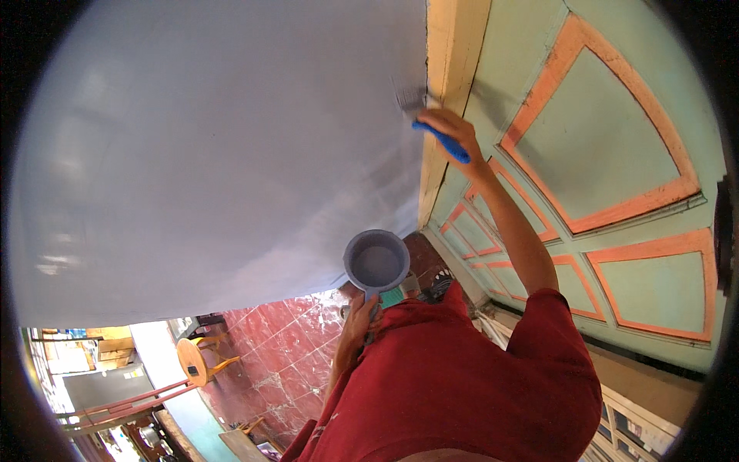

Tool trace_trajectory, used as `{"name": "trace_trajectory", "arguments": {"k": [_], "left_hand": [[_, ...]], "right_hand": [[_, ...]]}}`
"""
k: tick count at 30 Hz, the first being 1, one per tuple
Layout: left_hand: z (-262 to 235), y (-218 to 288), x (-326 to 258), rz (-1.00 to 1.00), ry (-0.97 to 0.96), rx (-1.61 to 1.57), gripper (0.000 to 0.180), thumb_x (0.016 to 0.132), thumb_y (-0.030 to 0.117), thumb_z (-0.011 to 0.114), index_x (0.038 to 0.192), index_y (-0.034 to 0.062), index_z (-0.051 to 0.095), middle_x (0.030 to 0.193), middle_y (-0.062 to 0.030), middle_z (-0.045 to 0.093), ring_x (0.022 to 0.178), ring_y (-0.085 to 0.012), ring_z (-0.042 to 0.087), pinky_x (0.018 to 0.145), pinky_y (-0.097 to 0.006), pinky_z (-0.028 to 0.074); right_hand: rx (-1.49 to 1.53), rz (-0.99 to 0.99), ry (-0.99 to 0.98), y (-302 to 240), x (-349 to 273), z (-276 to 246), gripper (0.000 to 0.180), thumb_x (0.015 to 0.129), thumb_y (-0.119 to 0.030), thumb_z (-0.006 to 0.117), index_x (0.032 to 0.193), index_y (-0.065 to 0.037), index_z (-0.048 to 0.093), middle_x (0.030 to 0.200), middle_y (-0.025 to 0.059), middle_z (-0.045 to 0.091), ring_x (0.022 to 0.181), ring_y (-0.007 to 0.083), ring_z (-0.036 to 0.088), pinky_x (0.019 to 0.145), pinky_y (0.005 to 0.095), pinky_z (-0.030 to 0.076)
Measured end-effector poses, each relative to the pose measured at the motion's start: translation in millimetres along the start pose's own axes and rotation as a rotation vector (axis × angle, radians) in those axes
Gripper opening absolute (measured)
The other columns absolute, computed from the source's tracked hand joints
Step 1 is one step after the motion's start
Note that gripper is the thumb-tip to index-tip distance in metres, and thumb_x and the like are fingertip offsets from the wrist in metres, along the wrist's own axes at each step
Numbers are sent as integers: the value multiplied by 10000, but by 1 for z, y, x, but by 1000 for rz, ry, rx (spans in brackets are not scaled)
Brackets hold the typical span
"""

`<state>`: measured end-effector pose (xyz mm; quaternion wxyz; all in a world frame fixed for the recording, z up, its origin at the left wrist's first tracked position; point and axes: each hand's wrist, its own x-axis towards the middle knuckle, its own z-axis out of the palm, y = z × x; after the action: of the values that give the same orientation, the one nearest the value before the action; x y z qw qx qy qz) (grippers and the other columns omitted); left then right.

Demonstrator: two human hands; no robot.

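Observation:
My right hand [454,131] is closed around the blue handle of a paintbrush [412,98]. The bristles rest against the grey-painted wall [254,138], close to its edge along the yellow door frame [445,65]. Lower down, my left hand [359,317] grips the handle of a round grey dipper [376,260], held upright in front of my red shirt. Grey paint lies inside the dipper; how deep it is I cannot tell.
On the right stands a green panelled door [616,146] with orange trim. Red floor tiles [285,346] spread below at the left, where a wooden stool [194,362] stands. Pale slatted woodwork [627,423] shows at the lower right.

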<state>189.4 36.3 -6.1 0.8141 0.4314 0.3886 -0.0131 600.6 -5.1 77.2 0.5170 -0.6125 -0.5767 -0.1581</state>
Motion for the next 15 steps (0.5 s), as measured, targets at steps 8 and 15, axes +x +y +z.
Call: {"name": "trace_trajectory", "arguments": {"k": [8, 15], "left_hand": [[14, 11, -3, 19, 141, 48, 222, 1017, 269, 453, 955, 61, 503, 593, -12, 441, 421, -92, 366, 371, -248, 268], [3, 7, -6, -20, 41, 2, 205, 1023, 258, 442, 982, 64, 494, 593, -15, 435, 423, -91, 357, 373, -248, 251]], "right_hand": [[-267, -25, -142, -13, 97, -32, 219, 858, -110, 675, 1068, -160, 711, 1063, 72, 710, 930, 241, 689, 830, 350, 550], [-343, -352, 465, -78, 149, -41, 297, 780, 102, 601, 1027, -32, 697, 1056, 109, 703, 970, 254, 685, 843, 314, 558]]}}
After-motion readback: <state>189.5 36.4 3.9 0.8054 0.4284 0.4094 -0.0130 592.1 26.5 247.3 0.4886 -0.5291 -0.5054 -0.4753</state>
